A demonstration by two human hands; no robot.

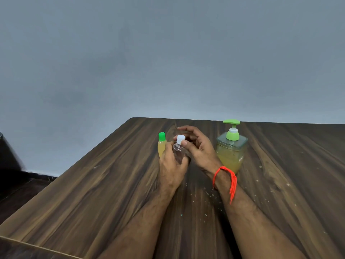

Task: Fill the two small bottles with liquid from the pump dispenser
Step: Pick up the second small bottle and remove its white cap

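Hands grip clear empty bottle; green-capped bottle holds yellow liquid.

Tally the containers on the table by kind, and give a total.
Small bottles: 2, the green-capped bottle holding yellowish liquid, and the clear white-capped bottle gripped by the left hand, its cap pinched by the right hand.
Pump dispensers: 1, the pump dispenser.
Total: 3
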